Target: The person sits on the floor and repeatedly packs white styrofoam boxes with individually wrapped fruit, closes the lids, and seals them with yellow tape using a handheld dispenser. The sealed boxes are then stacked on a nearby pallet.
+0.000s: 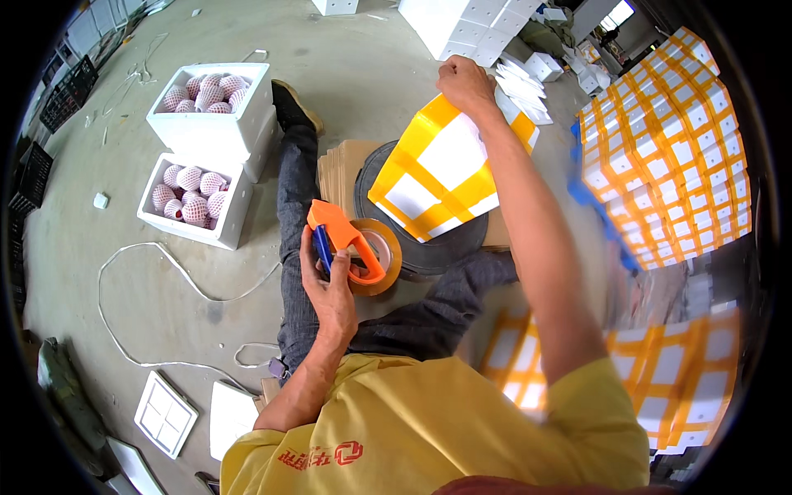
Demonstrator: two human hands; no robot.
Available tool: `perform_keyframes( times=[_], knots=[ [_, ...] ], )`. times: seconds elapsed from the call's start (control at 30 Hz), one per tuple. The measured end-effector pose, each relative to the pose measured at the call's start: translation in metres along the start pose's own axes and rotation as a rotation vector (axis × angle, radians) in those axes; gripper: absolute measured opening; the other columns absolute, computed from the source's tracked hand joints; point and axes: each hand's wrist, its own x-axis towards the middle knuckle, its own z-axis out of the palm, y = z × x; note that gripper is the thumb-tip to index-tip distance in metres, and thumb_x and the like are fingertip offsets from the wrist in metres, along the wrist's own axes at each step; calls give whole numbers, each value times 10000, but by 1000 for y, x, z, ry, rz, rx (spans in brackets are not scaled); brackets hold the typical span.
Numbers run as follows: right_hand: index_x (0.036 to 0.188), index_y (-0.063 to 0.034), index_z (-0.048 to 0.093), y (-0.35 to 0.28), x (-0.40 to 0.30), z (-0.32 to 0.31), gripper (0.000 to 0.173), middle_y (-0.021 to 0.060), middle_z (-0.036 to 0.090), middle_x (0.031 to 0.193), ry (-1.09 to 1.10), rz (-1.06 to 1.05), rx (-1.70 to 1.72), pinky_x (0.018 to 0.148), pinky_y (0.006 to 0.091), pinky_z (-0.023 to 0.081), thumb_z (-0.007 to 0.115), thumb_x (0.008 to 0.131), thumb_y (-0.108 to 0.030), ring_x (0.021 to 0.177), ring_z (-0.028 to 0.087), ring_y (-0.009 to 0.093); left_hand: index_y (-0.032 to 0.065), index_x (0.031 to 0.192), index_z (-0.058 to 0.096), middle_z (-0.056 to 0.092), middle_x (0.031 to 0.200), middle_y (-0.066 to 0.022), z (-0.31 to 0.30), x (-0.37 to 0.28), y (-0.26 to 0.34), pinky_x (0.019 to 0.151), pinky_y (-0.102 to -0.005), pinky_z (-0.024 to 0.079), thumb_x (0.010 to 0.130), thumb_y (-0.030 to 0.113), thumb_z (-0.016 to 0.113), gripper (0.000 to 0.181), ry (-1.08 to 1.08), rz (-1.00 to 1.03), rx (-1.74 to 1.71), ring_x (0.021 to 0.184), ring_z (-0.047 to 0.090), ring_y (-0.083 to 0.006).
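My left hand (334, 291) is closed around an orange tape dispenser (346, 241) with a dark blue part. A large roll of yellowish tape (391, 260) is mounted on it. My right hand (465, 83) is at the far upper edge of a white foam box (455, 148), its fingers curled; whether they grip the box or tape cannot be told. Bands of yellow tape cross the box, which sits tilted on a round black stand (433, 250) between my legs. Folded cardboard (346, 162) lies beneath the stand.
Two open foam boxes (207, 133) (232, 232) hold net-wrapped fruit at the left. Taped boxes are stacked on a blue pallet (585, 192) at the right, with another taped stack (668, 377) nearer me. White boxes (470, 28) stand ahead. Foam lids (166, 414) and white strapping (185, 278) lie on the floor.
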Motion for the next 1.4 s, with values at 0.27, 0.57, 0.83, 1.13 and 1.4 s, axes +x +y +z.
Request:
perform_keyframes(
  times=[0.27,0.57,0.83,1.13,1.4],
  knots=[
    [1630,-123,581,97,-8,-20,583,192,643,1611,111,-144,41,1299,477,392,494,1162,-462,1549,547,384,83,1752,375,676,1384,-140,-83,34,27,909,-316,635,1092,184,713,748,285,245,52,1039,731,-165],
    [1670,-127,549,94,-17,-20,719,199,615,1648,39,69,-80,1284,507,410,421,1143,-599,1525,571,406,-25,1767,249,395,1744,-219,79,78,29,1341,-439,296,1008,121,747,919,77,480,82,1613,406,-324],
    [1678,-139,544,79,-22,-22,718,184,603,1666,57,215,-115,1298,505,399,432,1136,-597,1554,548,391,-8,1785,200,379,1750,-225,84,59,-61,1340,-446,292,1089,217,698,885,17,317,217,1605,413,-339],
    [1648,-139,583,104,-19,-16,703,205,626,1636,87,105,-44,1280,500,411,459,1130,-597,1516,579,413,60,1769,335,547,1588,-143,-14,58,-23,1218,-390,470,1070,173,752,821,81,19,53,1391,592,-249],
    [1690,-102,519,135,-39,-23,745,236,616,1619,88,17,23,1250,505,433,409,1164,-618,1497,587,407,70,1813,230,475,1689,-212,-218,44,10,1198,-432,495,1087,238,562,816,344,136,533,1425,592,-302]
  ],
)
